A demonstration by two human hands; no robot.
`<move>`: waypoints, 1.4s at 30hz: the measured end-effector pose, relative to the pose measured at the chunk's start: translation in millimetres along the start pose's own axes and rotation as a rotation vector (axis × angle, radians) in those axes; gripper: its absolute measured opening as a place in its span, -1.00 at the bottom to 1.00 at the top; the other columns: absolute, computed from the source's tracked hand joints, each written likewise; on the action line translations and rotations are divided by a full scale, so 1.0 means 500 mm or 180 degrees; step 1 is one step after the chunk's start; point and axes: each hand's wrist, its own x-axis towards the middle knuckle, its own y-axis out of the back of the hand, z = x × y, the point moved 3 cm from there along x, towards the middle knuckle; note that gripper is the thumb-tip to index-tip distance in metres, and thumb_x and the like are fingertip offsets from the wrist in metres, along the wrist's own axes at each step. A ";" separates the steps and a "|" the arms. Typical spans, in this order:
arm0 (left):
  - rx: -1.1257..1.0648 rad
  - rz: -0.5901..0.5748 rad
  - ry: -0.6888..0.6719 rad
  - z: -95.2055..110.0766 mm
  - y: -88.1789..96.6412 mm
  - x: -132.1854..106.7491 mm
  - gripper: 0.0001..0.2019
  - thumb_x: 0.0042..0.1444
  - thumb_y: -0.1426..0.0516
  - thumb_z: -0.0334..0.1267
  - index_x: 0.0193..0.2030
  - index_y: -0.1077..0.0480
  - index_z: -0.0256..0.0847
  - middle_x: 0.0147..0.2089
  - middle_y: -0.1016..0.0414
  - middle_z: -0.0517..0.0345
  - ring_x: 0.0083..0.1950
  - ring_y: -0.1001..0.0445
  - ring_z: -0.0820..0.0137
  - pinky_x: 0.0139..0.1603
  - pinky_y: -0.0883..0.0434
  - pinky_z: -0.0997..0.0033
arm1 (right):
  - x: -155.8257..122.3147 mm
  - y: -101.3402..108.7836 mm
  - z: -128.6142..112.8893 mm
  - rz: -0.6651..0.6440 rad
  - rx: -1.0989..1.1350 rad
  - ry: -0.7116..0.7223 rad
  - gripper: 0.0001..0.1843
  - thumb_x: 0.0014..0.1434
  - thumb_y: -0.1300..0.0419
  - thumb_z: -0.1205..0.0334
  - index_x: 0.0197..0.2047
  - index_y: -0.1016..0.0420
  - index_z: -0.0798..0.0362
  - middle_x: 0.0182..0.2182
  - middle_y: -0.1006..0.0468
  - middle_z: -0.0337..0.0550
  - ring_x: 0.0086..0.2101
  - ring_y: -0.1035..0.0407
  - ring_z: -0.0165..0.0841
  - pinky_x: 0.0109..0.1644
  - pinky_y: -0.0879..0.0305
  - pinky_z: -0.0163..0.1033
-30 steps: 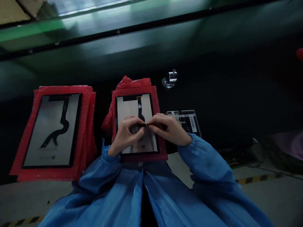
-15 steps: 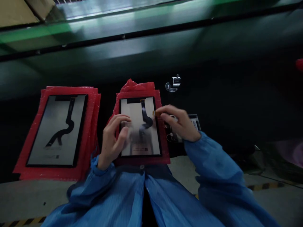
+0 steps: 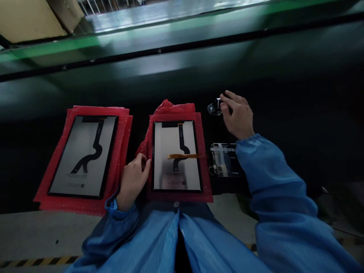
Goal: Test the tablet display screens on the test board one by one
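Observation:
A display panel (image 3: 160, 170), back side up with a black flex cable (image 3: 181, 136) on it, lies on red bubble wrap (image 3: 207, 182) in front of me. Across it stretches an orange ribbon cable (image 3: 187, 156), its right end over the panel's edge. My right hand (image 3: 238, 115) has thumb and fingers closed at a small chrome tally counter (image 3: 218, 103) on a clear round base; the fingers partly cover it. Beside the panel's left edge, my left hand (image 3: 134, 180) rests with curled fingers and nothing visible in them.
To the left, a second display panel (image 3: 82, 151) lies on stacked red bubble wrap sheets (image 3: 47, 189). Right of the middle panel sits an open electronic device (image 3: 224, 159), partly behind my right sleeve. A green-edged ledge (image 3: 127, 28) runs along the back, with cardboard boxes (image 3: 31, 19) at its left.
My right hand has let go of the orange ribbon cable, now on the panel, and moved up and right to the tally counter. My left hand has drawn back from over the panel, fingers curling.

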 end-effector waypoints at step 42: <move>-0.1493 0.1136 0.1274 -0.275 0.326 -0.035 -0.67 0.11 -0.22 -0.12 0.03 -0.45 -0.05 -0.24 -0.58 0.25 -0.15 -0.56 0.17 -0.16 -0.53 0.13 | -0.221 0.030 -0.069 -0.1151 0.2536 -0.0408 -0.91 0.13 -0.31 0.05 -0.27 -0.60 -0.21 -0.37 -0.52 -0.14 -0.43 -0.42 -0.30 -0.45 -0.40 -0.23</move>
